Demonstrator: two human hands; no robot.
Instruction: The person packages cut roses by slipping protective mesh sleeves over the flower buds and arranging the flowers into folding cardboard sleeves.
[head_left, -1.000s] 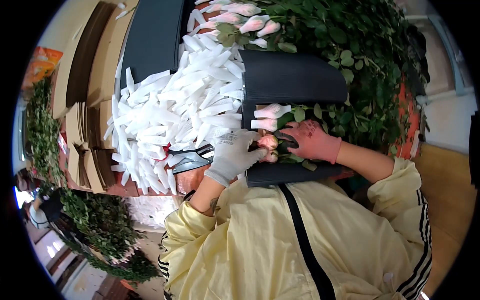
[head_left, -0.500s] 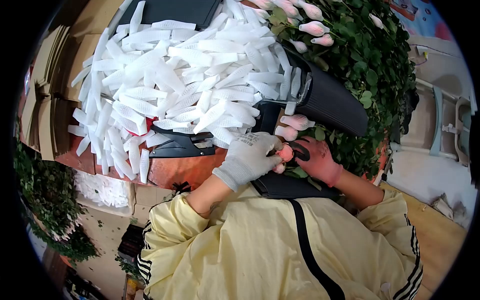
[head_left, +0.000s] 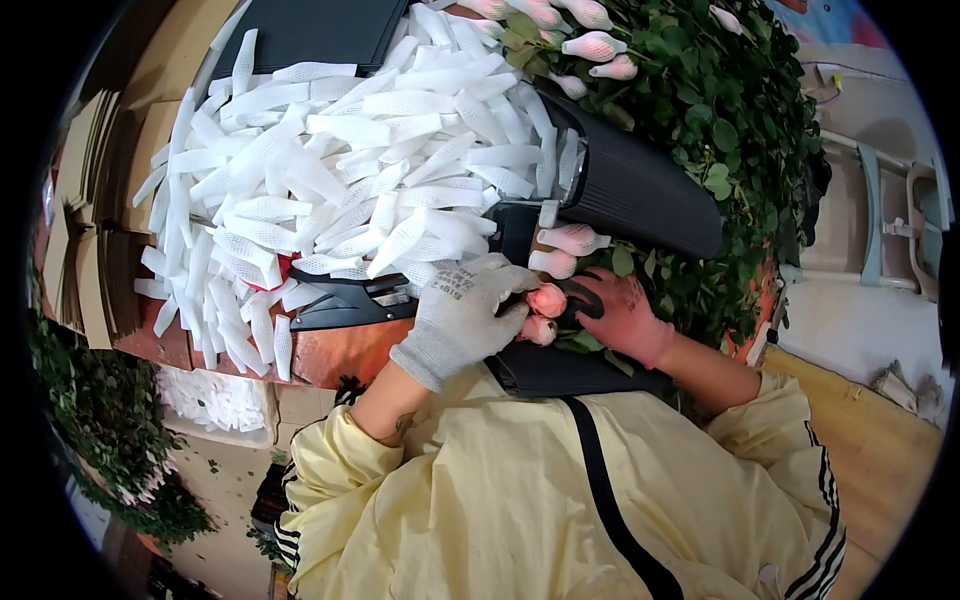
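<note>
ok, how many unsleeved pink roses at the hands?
2: upper rose between the left hand and right hand; lower rose just beneath it in the picture. Others may be hidden behind the hands.

Desk [head_left: 340,352]: reddish-brown top, worn-looking, bare mainly along the strip nearest me on the left. Biggest load: white mesh sleeves [head_left: 370,140], loosely heaped across the middle, some poking past the near edge. Black tool [head_left: 345,305] at that edge, against the heap, partly under sleeves. Black sheets [head_left: 320,35], flat, beyond the heap. Folded cardboard [head_left: 80,230] stacked at my left end. Directly before me, black wrap [head_left: 640,195]: far part ribbed and curled up, near part flat by my jacket; whether one piece or two, I can't tell. Leafy stems [head_left: 700,140] piled thick over the right side, desk red showing at their outer edge.
</note>
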